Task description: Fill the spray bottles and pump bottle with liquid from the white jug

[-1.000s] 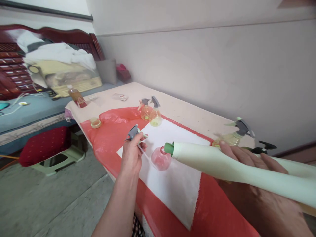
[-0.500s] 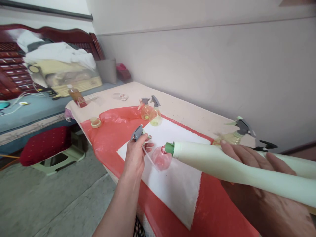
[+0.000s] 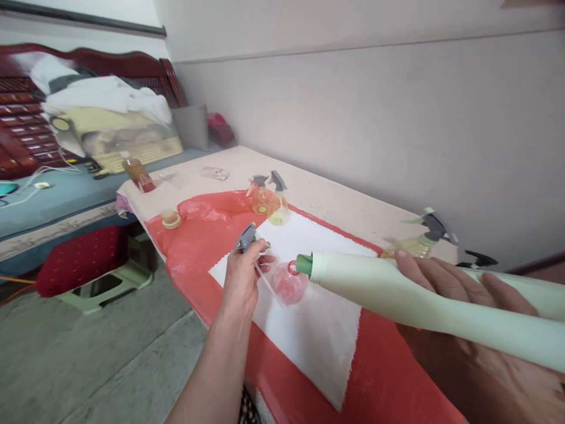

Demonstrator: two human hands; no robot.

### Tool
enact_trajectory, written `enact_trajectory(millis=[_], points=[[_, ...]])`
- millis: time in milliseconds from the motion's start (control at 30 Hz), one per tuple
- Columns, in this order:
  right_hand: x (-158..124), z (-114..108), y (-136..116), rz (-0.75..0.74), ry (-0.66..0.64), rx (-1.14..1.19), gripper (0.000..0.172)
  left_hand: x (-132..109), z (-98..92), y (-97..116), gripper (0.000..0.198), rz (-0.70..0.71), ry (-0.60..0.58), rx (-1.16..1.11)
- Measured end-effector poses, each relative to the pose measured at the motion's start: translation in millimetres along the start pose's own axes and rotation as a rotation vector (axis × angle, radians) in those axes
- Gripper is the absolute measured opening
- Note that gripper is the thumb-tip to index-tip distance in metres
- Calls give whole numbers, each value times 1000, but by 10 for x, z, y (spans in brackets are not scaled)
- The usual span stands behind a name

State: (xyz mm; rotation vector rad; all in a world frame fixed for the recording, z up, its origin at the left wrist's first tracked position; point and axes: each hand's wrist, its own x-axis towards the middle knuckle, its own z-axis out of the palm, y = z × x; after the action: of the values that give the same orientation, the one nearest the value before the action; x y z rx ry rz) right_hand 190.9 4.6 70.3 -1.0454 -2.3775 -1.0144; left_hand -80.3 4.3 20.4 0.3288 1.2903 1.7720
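Note:
My left hand (image 3: 242,274) is closed on a grey spray nozzle (image 3: 245,237), whose clear dip tube (image 3: 268,285) slants down beside a round pink bottle (image 3: 289,285). The pink bottle stands uncapped on a white cloth or paper sheet (image 3: 318,347). My right hand (image 3: 463,288) grips a pale green plastic container (image 3: 375,282), tipped nearly level, its fingers passing through the gap at its handle. A darker green spout (image 3: 303,264) sticks out of the container's mouth, near the bottle's red-ringed neck. The container's right end runs out of view.
Two spray bottles (image 3: 278,203) stand past the sheet, and another spray bottle (image 3: 415,241) is partly behind the container. A round jar (image 3: 170,219) sits on red plastic (image 3: 198,253). A brown liquid bottle (image 3: 136,172) stands at the left edge. A red-topped stool (image 3: 83,259) is beside the table.
Almost nothing differs. The fingers of my right hand have shifted very slightly on the pale green container; my left hand keeps its place with the spray nozzle.

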Motion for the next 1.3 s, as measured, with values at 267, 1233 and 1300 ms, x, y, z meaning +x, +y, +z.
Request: enact_trajectory(millis=[267,1233,1300], points=[[5,2,-1,20,24,20,51,-3,-4,-6,32,-2,-12,0],[21,-24,4,8,18,18,54,-14,15,16,34,-14,2,-10],[17,-28,-1,4,4,10,52,-15,18,17,34,-14,6,-13]])
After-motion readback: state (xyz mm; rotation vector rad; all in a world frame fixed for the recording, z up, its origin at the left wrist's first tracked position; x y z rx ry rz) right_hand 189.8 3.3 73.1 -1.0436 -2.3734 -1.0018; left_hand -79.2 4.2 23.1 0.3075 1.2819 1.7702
